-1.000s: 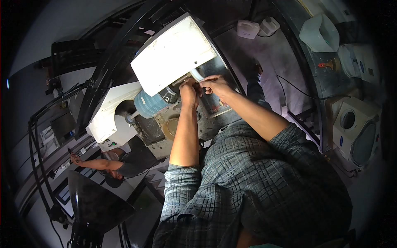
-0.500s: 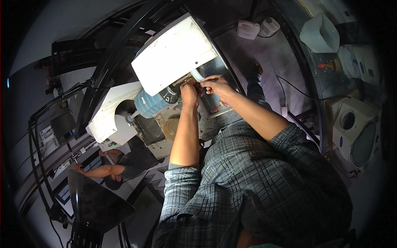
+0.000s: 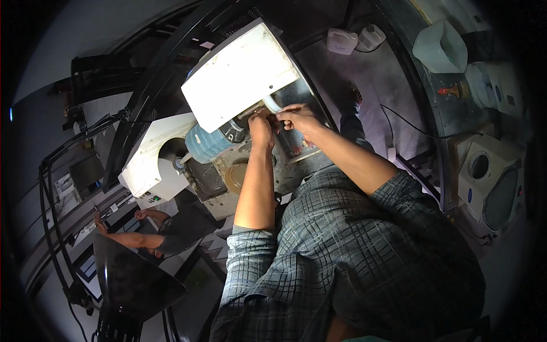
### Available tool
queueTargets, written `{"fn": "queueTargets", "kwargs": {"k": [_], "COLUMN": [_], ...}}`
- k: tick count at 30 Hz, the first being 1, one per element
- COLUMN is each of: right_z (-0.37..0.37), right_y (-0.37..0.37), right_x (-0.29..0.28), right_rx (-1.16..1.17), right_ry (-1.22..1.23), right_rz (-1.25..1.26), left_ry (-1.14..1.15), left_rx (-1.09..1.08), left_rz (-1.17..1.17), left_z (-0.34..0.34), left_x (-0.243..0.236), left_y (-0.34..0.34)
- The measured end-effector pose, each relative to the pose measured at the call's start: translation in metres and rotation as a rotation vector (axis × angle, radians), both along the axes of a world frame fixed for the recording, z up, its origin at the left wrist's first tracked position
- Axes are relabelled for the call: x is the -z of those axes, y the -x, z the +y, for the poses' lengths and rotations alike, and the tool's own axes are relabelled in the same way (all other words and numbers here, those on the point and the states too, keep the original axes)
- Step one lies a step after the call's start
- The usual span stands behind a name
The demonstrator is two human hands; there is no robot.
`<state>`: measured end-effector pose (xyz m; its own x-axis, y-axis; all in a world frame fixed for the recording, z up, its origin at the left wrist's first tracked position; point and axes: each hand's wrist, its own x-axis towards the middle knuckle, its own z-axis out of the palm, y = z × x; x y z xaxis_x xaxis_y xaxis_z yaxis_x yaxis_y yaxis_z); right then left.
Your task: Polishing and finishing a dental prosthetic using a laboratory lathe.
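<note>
Steadiness counts: brace your left hand [image 3: 261, 131] and right hand [image 3: 298, 119], curled beside the pale curved part [image 3: 272, 103] — whether they're pinching anything, I can't tell.

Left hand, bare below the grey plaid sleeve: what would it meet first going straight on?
Your left hand would probably meet the bright white, box-shaped machine cover first, at its lower edge; depth is unclear, so it might pass underneath.

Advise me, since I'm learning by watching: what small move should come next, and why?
I'd probably ease the right hand slightly back from the pale curved disc: it looks very close to the rim, the left hand is close beside it, and I cannot tell whether the fingers touch the disc.
</note>
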<state>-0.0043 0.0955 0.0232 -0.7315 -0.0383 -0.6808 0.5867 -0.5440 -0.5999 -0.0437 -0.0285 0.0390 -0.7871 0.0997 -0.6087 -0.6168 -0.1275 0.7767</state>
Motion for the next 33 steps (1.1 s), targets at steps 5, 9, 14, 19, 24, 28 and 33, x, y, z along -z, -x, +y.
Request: {"fn": "queueTargets", "kwargs": {"k": [5, 9, 14, 19, 24, 28, 33], "right_z": [0.001, 0.0012, 0.0002, 0.0003, 0.0006, 0.0002, 0.0015], "right_y": [-0.0002, -0.0004, -0.0006, -0.0005, -0.0012, -0.0005, 0.0002], "right_x": [-0.0004, 0.002, 0.0033, 0.0022, 0.0051, 0.0009, -0.0016], "right_rx": [-0.005, -0.009, 0.003, 0.003, 0.013, 0.02, 0.0], "right_ry": [-0.014, 0.013, 0.011, 0.021, 0.025, 0.011, 0.015], "right_rz": [-0.002, 0.023, 0.026, 0.021, 0.024, 0.004, 0.018], "left_ry": [0.002, -0.009, -0.019, -0.022, -0.007, 0.001, -0.013], "left_rx": [-0.012, -0.02, -0.013, -0.007, -0.022, -0.019, -0.017], "left_rz": [-0.006, -0.011, -0.007, 0.009, -0.007, -0.001, -0.003], "left_z": [0.001, 0.0018, 0.0002, -0.0008, 0.0027, 0.0019, 0.0013], "left_x": [-0.001, -0.001, 0.001, 0.0018, -0.0008, -0.0012, -0.0003], "left_y": [-0.0007, -0.0007, -0.0001, 0.0, -0.0005, -0.0007, -0.0009]}}
